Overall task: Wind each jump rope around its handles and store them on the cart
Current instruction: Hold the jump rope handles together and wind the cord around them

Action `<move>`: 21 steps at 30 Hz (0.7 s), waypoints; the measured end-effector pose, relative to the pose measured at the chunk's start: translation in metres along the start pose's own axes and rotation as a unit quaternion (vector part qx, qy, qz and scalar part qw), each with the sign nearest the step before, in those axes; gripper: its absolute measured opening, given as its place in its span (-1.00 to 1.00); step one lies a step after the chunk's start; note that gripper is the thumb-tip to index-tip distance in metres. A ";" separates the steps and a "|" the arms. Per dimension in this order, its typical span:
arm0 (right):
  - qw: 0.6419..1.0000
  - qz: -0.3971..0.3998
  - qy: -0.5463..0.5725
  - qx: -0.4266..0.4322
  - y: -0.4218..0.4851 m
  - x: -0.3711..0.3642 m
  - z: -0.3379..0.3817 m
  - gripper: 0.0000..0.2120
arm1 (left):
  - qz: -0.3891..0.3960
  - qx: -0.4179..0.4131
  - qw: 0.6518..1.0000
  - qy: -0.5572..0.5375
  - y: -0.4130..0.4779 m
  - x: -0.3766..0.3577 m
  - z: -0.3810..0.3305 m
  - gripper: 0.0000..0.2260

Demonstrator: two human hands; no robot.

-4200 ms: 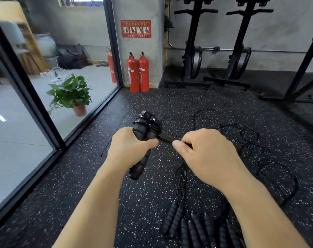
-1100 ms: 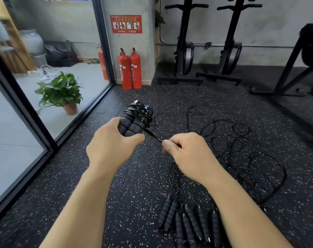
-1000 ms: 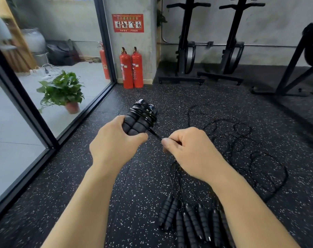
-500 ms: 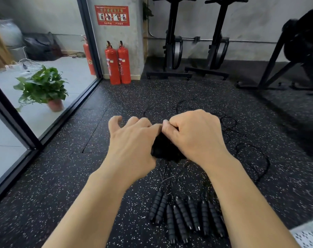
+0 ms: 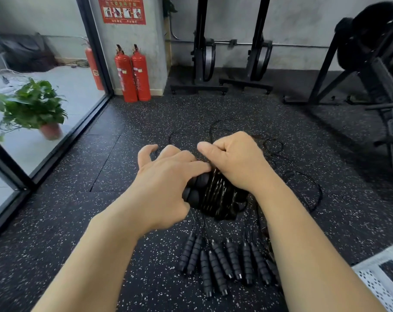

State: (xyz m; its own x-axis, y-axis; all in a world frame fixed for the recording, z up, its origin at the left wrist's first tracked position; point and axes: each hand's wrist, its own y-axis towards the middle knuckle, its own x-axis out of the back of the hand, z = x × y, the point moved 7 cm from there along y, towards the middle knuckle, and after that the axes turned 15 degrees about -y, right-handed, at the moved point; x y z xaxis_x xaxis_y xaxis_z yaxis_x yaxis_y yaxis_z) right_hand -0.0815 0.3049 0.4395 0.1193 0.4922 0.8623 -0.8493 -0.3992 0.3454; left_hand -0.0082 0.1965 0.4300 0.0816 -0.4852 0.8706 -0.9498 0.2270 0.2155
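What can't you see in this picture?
- Rope end: head view, hidden under the right hand on the bundle.
- Handles on the floor: the rightmost ones are covered by the right forearm, so no sure count.
- Cart: only a white perforated corner shows, cut off by the right edge.
- Red sign: top cut off, writing too small to read.
- Left hand: its hold on the bundle is hidden underneath.

Wound rope bundle (image 5: 213, 197) held between left hand (image 5: 166, 183) and right hand (image 5: 236, 163), above floor handles (image 5: 222, 262); loose cords (image 5: 303, 183) right; extinguishers (image 5: 132, 73) behind left.
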 end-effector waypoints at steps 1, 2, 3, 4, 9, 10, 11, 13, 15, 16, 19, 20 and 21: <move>0.998 0.040 0.058 -0.007 0.000 -0.006 -0.003 -0.47 | 0.000 -0.008 1.000 -0.010 -0.001 -0.002 0.001 -0.61; 0.991 0.076 0.109 -0.020 -0.002 -0.011 -0.005 -0.50 | 0.003 -0.014 1.000 -0.020 -0.001 -0.003 0.001 -0.59; 0.983 0.105 0.149 -0.035 -0.004 -0.015 -0.008 -0.52 | 0.006 -0.020 0.999 -0.032 -0.002 -0.005 0.001 -0.56; 0.974 0.127 0.177 -0.053 -0.006 -0.018 -0.011 -0.52 | 0.007 -0.027 0.999 -0.044 -0.002 -0.006 0.001 -0.53; 0.933 0.186 0.283 -0.121 -0.012 -0.027 -0.025 -0.51 | 0.006 -0.044 0.988 -0.146 -0.002 -0.003 -0.003 -0.44; 0.925 0.193 0.301 -0.126 -0.013 -0.028 -0.025 -0.54 | 0.005 -0.043 0.986 -0.160 -0.001 -0.004 -0.005 -0.44; 0.918 0.199 0.318 -0.131 -0.013 -0.030 -0.027 -0.57 | 0.004 -0.042 0.984 -0.171 0.000 -0.004 -0.006 -0.45; 0.902 0.200 0.352 -0.151 -0.013 -0.032 -0.031 -0.58 | 0.004 -0.036 0.980 -0.194 0.001 -0.004 -0.008 -0.45; 0.884 0.196 0.391 -0.167 -0.014 -0.035 -0.035 -0.62 | -0.001 -0.032 0.973 -0.226 0.002 -0.001 -0.009 -0.43; 0.877 0.188 0.406 -0.176 -0.016 -0.037 -0.036 -0.62 | -0.009 -0.031 0.969 -0.243 0.002 0.002 -0.011 -0.41; 0.837 0.095 0.481 -0.242 -0.023 -0.039 -0.044 -0.34 | -0.035 -0.015 0.959 -0.282 0.004 0.007 -0.010 -0.39; 0.829 0.074 0.497 -0.246 -0.024 -0.039 -0.042 -0.32 | -0.041 -0.008 0.954 -0.298 0.004 0.007 -0.009 -0.39; 0.830 0.068 0.499 -0.242 -0.023 -0.041 -0.039 -0.33 | -0.045 -0.003 0.949 -0.313 0.005 0.006 -0.008 -0.41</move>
State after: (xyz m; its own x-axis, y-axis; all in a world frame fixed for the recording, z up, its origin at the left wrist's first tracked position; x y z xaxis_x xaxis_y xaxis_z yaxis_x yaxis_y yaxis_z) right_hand -0.0868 0.3242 0.3821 -0.2750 0.9594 0.0624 -0.9557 -0.2657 -0.1266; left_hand -0.0097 0.2014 0.4403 -0.0345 -0.9089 0.4157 -0.9454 0.1645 0.2813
